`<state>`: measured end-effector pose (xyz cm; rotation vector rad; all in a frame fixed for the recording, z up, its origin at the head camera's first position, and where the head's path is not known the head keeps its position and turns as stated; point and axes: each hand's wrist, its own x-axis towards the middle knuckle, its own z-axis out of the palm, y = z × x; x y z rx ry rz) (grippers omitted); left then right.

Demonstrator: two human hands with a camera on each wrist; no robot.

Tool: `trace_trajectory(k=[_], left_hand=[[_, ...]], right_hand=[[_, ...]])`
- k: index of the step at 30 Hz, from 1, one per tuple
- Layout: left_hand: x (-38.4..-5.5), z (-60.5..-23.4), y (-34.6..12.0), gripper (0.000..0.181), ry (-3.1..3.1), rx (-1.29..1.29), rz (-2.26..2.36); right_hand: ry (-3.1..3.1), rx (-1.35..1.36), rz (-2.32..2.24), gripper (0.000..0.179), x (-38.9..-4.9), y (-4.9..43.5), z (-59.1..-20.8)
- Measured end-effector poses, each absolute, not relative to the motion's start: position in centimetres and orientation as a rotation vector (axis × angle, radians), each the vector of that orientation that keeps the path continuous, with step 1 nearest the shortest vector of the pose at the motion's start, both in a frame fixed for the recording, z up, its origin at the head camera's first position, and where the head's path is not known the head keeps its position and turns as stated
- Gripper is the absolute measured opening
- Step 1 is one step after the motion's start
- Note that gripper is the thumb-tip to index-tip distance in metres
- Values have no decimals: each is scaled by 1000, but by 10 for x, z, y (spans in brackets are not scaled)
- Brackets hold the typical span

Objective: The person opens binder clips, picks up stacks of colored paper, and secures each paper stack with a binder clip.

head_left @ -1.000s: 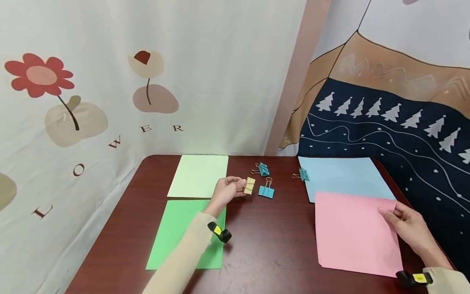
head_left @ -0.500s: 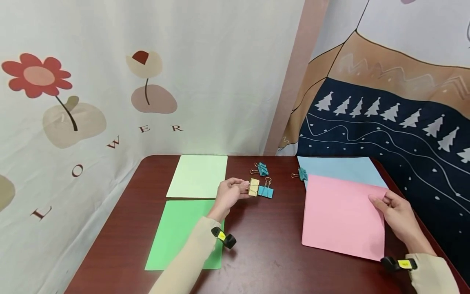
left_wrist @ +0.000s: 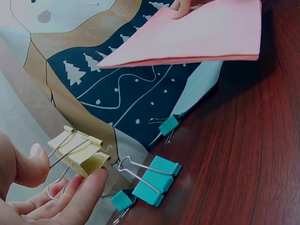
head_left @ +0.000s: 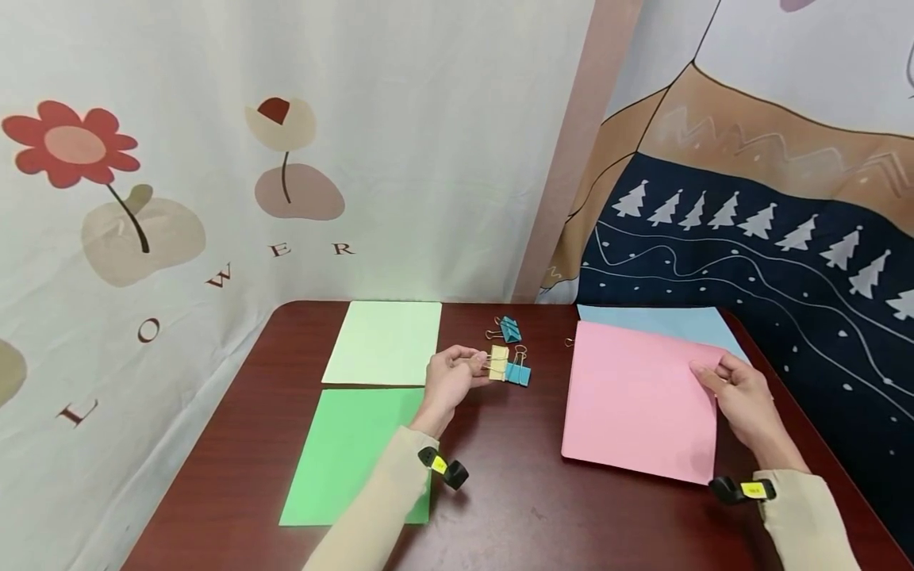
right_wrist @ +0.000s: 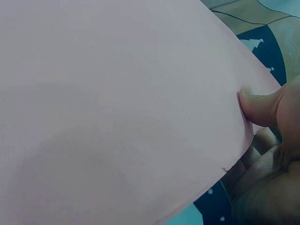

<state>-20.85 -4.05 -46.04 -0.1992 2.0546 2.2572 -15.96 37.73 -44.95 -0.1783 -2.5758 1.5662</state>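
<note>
My left hand (head_left: pixel 451 382) holds a yellow binder clip (head_left: pixel 497 362) between thumb and fingers, its wire handles toward the palm in the left wrist view. Just beyond it on the table lie two teal binder clips, a nearer one (left_wrist: pixel 157 180) and a farther one (head_left: pixel 510 329). At the right, my right hand (head_left: pixel 739 396) pinches the right edge of a stack of pink paper (head_left: pixel 643 400), thumb on top. The left wrist view shows the stack raised above the table, several sheets thick. It covers much of the blue paper (head_left: pixel 664 319) in the head view.
A third teal clip (left_wrist: pixel 169 125) is on the blue paper's left edge, mostly hidden by the pink stack in the head view. Pale green paper (head_left: pixel 385 341) and bright green paper (head_left: pixel 357 452) lie at the left. Curtains (head_left: pixel 428 159) hang behind the table (head_left: pixel 514 507).
The right hand has carried the pink stack left and away from me, over part of the blue paper and its clip. The left hand with the yellow clip has shifted slightly right.
</note>
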Motion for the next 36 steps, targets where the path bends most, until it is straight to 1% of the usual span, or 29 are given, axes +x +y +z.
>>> trace_trajectory(k=[8,20,27,36], left_hand=[[-205,-462,-35,13,2031,-202,2300],[-197,-460,-21,13,2018,-184,2294],[-194,-462,-13,13,2045,-160,2275],[-193,-462,-11,10,2080,-168,2257]], right_hand=[[-2535,-139,1647,14,-173,361,-454],[-2486,-132,1728,14,-179,341,-455],[-2483,-154,1740,23,-176,339,-460],[-2475,-141,1712,16,-180,331,-460]])
